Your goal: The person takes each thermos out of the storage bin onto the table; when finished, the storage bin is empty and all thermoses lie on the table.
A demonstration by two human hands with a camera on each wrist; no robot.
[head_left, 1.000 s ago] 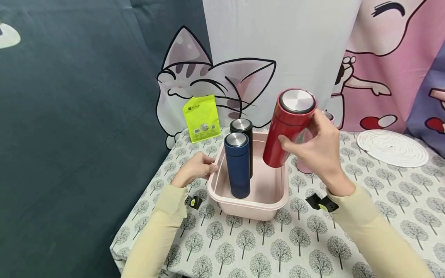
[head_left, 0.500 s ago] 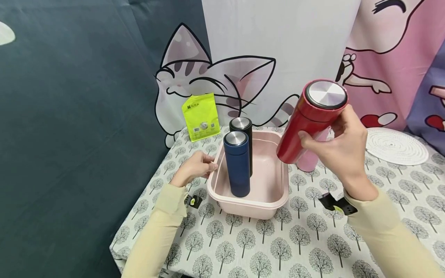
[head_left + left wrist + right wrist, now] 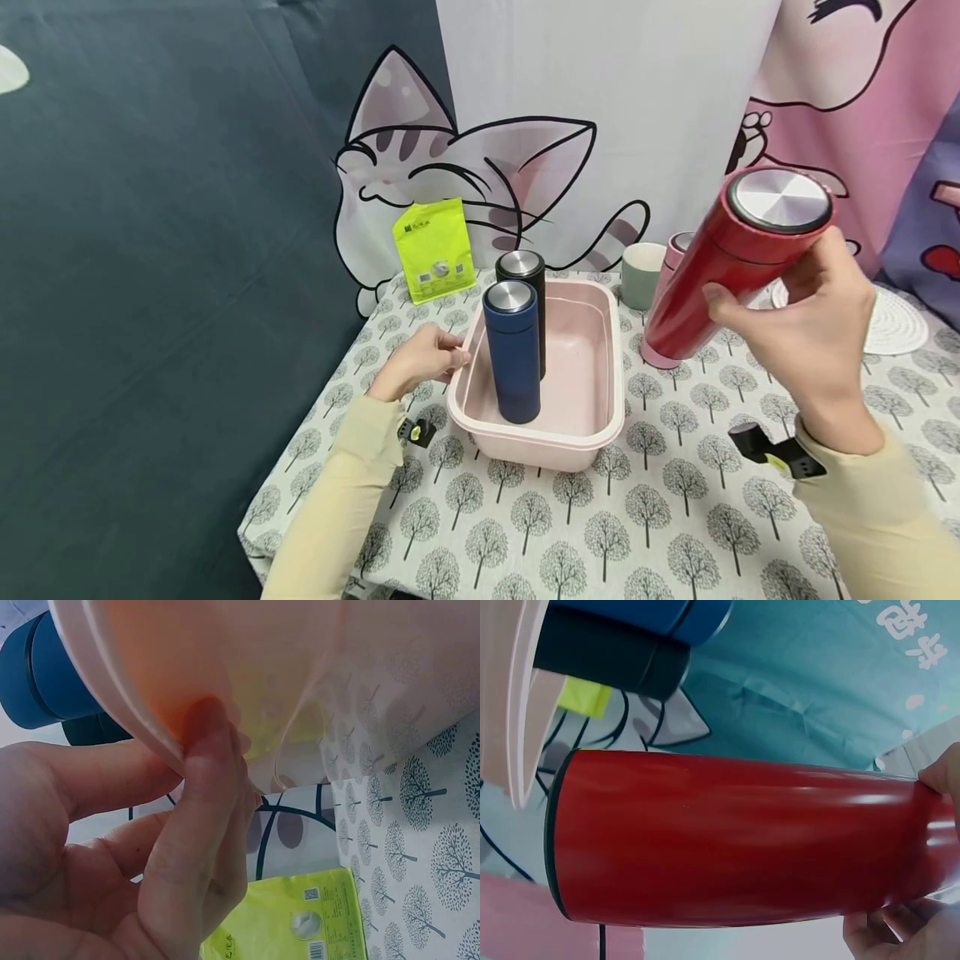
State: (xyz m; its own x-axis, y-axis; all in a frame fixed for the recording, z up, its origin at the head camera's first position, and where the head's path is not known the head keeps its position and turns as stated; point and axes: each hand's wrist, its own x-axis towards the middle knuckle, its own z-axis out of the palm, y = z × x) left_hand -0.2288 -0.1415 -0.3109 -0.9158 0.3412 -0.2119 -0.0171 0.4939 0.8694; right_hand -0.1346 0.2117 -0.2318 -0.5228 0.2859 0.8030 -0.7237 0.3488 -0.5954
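Observation:
A red thermos (image 3: 731, 258) is held in the air by my right hand (image 3: 813, 321), tilted, its steel lid up and its base to the left. In the right wrist view the red thermos (image 3: 742, 840) spans the frame, with fingers and thumb around its lid end. My left hand (image 3: 427, 360) pinches the left rim of a pale pink basin (image 3: 540, 454); the left wrist view shows the thumb and fingers on the basin wall (image 3: 300, 645). Inside the basin stand a blue thermos (image 3: 513, 358) and, behind it, a black thermos (image 3: 525, 267), partly hidden.
Behind the red thermos a pink thermos (image 3: 660, 354) stands on the table, mostly hidden. A green cup (image 3: 641, 279) is beside it. A white round mat (image 3: 896, 321) lies at right, and a yellow-green pouch (image 3: 433, 250) leans against the back curtain.
My right hand has carried the red thermos rightward, away from above the basin and toward the camera. The green cup has come into view. My left hand stays on the rim.

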